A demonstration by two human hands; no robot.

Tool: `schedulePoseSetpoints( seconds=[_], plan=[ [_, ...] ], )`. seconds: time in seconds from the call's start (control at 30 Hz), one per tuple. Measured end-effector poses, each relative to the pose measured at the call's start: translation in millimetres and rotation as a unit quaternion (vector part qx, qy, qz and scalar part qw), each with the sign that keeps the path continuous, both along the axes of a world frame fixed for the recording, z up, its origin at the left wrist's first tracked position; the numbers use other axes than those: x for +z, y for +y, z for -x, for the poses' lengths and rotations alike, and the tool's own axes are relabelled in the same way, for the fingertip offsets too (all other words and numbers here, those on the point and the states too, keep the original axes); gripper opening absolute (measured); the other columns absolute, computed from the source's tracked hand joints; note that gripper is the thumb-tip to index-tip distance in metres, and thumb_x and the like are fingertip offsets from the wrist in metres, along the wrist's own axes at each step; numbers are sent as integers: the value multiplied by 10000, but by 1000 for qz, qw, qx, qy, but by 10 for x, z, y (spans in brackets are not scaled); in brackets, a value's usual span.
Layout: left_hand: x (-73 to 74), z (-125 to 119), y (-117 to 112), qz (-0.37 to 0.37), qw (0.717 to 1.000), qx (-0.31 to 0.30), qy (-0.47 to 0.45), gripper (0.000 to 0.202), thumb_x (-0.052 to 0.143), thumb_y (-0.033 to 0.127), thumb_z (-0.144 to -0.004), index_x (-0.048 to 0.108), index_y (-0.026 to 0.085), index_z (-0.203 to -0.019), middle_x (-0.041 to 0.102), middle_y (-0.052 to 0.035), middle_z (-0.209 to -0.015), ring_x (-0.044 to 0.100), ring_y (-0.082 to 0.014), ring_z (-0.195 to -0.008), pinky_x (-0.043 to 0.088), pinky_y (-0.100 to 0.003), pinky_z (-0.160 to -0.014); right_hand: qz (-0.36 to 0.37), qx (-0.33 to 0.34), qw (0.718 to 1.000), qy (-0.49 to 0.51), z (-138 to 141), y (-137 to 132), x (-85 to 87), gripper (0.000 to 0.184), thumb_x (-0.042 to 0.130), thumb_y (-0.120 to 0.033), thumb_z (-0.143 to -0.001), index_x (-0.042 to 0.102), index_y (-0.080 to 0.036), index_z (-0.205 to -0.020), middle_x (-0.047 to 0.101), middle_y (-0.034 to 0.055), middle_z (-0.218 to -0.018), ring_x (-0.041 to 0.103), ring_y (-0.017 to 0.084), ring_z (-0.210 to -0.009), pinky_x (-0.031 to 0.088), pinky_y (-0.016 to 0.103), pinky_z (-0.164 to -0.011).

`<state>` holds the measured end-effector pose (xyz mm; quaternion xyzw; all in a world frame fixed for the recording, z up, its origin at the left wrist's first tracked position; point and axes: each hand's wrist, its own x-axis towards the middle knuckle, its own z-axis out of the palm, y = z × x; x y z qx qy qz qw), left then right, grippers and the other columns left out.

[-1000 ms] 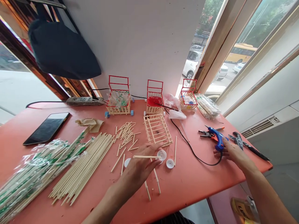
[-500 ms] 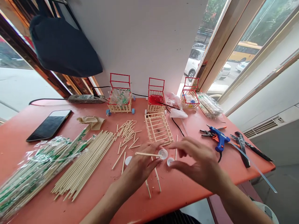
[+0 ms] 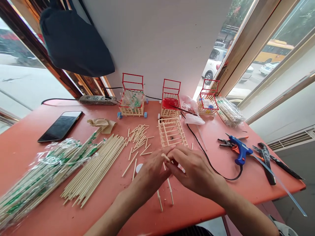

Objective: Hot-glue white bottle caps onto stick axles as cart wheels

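Observation:
My left hand (image 3: 154, 167) and my right hand (image 3: 195, 165) meet over the table, both with closed fingers. Between them pokes the end of a thin wooden stick (image 3: 166, 158), pinched in my right fingers. The white plastic cap that sat in my left fingers is hidden behind the hands. Another white cap (image 3: 139, 168) lies beside my left hand, and one more (image 3: 181, 167) shows partly under my right fingers. Just beyond my fingertips lies a wooden stick frame (image 3: 173, 131). Two jointed sticks (image 3: 170, 187) lie below the hands.
Cut stick pieces (image 3: 139, 136), long sticks (image 3: 94, 170) and bagged sticks (image 3: 46, 173) lie left. Small stick carts (image 3: 133, 110) with red handles stand along the wall. A blue glue gun (image 3: 242, 150), its cord and pliers (image 3: 267, 164) lie right. A phone (image 3: 60, 127) rests far left.
My right hand has moved left and closed on the stick at my left hand. The stick has turned, and the held cap has gone from sight. The view has shifted slightly left.

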<state>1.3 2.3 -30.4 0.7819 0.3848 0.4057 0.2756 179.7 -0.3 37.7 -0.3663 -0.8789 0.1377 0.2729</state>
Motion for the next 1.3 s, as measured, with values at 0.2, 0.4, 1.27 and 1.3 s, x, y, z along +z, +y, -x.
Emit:
schedulePoseSetpoints(
  seconds=[0.2, 0.4, 1.27, 1.3],
  plan=[
    [60, 46, -17, -5, 1000, 10, 27, 438, 653, 207, -943, 528, 227, -1363, 745, -88, -1231, 724, -250, -1137, 587, -380, -966, 23, -28, 998, 54, -110, 23, -20, 134, 525, -173, -1048, 601, -210, -944, 702, 34, -895, 653, 173, -824, 451, 267, -722],
    [80, 44, -28, -17, 999, 4, 31, 409, 634, 176, -947, 528, 239, -1337, 743, -75, -1228, 723, -227, -1137, 592, -356, -957, 20, -45, 996, 76, -128, 2, -40, 160, 514, -173, -1048, 614, -205, -927, 712, 43, -883, 673, 174, -814, 468, 265, -707],
    [76, 62, -28, 10, 999, 12, 30, 512, 662, 192, -934, 482, 277, -1406, 748, -49, -1157, 727, -225, -1093, 583, -377, -964, 20, -61, 995, 81, -174, 9, -48, 158, 505, -175, -1053, 606, -201, -935, 706, 51, -891, 681, 181, -817, 490, 280, -707],
    [76, 62, -27, 8, 999, 13, 31, 510, 661, 194, -935, 483, 276, -1405, 750, -48, -1157, 728, -223, -1093, 584, -376, -967, 21, -60, 995, 82, -172, 9, -49, 162, 504, -175, -1054, 605, -202, -931, 708, 52, -893, 681, 182, -821, 491, 280, -708]
  ],
)
